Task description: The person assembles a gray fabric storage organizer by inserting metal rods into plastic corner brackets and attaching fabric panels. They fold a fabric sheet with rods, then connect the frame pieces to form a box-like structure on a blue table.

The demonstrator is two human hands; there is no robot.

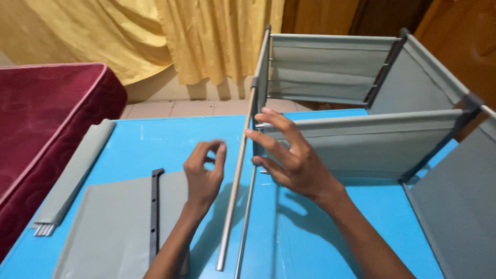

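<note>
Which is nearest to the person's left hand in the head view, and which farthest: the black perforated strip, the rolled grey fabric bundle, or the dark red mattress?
From the left hand:
1. Black perforated strip, just to its left on the grey sheet.
2. Rolled grey fabric bundle, at the blue surface's left edge.
3. Dark red mattress, beyond that edge, far left.

Both metal rods run off the bottom edge, so their lower ends aren't visible. The grey fabric rack gets chopped by the right edge, and its far right panel is mostly out of frame. The right hand covers the joint where the rods meet the frame. The grey fabric sheet at the blue table's near left corner is cut off too.
</note>
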